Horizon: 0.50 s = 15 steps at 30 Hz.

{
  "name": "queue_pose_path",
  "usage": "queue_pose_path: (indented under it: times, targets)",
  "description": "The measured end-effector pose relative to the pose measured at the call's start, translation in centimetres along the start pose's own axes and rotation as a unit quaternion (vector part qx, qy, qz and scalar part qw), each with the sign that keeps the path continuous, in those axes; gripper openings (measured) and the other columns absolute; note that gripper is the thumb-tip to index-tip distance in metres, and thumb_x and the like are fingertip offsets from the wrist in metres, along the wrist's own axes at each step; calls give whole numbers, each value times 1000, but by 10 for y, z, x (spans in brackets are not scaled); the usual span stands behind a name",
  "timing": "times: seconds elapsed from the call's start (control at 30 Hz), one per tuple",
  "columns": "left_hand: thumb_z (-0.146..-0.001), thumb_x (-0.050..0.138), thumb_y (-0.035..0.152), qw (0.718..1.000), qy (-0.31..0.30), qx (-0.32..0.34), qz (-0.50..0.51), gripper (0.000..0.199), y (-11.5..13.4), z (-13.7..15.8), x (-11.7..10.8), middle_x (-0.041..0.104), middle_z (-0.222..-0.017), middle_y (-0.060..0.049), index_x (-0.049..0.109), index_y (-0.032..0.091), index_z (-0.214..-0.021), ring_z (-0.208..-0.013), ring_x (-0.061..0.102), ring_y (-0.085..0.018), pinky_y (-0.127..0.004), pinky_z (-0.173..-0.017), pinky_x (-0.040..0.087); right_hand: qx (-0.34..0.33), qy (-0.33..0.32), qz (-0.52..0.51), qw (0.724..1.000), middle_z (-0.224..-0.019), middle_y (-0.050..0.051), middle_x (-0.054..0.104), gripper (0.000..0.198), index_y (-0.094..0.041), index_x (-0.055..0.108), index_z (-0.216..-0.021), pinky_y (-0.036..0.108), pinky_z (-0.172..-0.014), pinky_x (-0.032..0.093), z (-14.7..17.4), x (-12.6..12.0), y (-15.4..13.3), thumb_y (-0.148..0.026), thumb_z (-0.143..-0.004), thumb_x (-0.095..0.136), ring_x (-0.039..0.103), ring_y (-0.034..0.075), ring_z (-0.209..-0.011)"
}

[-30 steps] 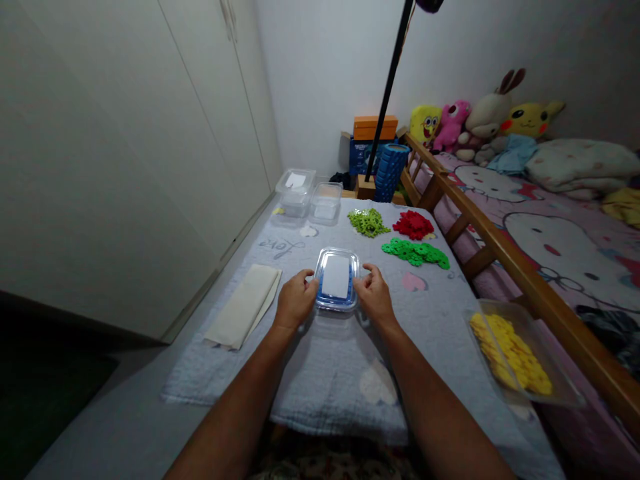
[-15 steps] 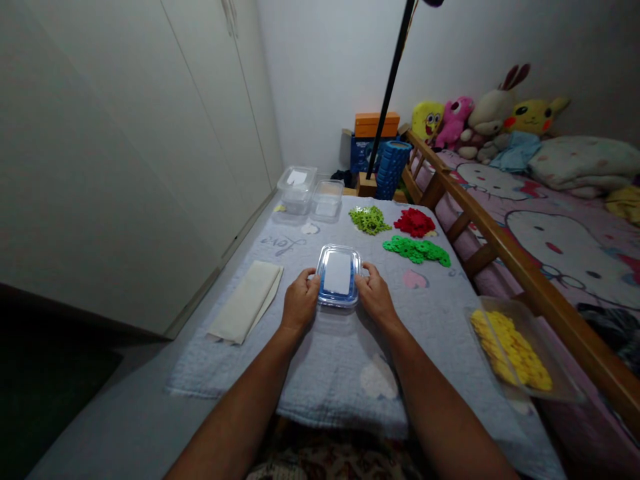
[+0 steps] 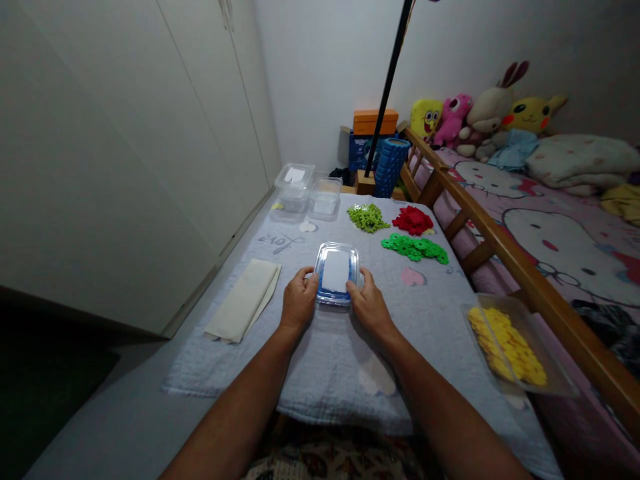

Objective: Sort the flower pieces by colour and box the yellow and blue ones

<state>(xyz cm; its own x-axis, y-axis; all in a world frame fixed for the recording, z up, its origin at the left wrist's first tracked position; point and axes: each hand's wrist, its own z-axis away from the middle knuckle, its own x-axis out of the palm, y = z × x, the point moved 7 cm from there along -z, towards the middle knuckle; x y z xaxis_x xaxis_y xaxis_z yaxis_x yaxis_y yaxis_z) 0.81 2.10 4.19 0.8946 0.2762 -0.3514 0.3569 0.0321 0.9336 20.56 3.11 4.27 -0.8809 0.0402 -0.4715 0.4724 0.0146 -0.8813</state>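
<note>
A clear lidded plastic container (image 3: 336, 272) is in the middle of the cloth-covered table, with blue contents showing through its sides. White paper lies on or just under its lid; I cannot tell which. My left hand (image 3: 300, 298) grips the container's left side, thumb along the edge. From the right, my right hand (image 3: 370, 300) holds the opposite side, its thumb on the lid near the front right corner. Beyond the container are piles of light green pieces (image 3: 369, 218), red pieces (image 3: 413, 221) and flat green pieces (image 3: 415, 248).
A folded beige cloth (image 3: 245, 300) lies left of my arms. Clear containers (image 3: 295, 189) are stacked at the back left, with another clear container (image 3: 326, 198) beside them. An open box of yellow pieces (image 3: 507, 347) sits at the right edge, near the wooden bed rail (image 3: 500, 263).
My right thumb has shifted inward from the container's side onto the lid's front right part. The container stays in about the same place, and the view has moved slightly.
</note>
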Motion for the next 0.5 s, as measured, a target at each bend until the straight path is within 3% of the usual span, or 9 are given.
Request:
queue_pose_path:
  times: [0.17,0.5]
  targets:
    - [-91,50,45,1000,4,1,-14,43,2,1,-1,69,-72,-4,66,12,-114,-65,64,-19,-28,-62,45,1,31,8,999,-76,6,68,59,-14,49,-140,31,-65,43,6,3,0,-46,-90,52,62,24,-66]
    - [-92,47,44,999,15,16,-30,46,5,3,-1,69,-72,-5,66,11,-117,-65,63,-20,-28,-61,44,5,33,8,999,-81,7,69,59,-9,50,-139,29,-66,44,6,4,-2,-43,-92,48,63,21,-68]
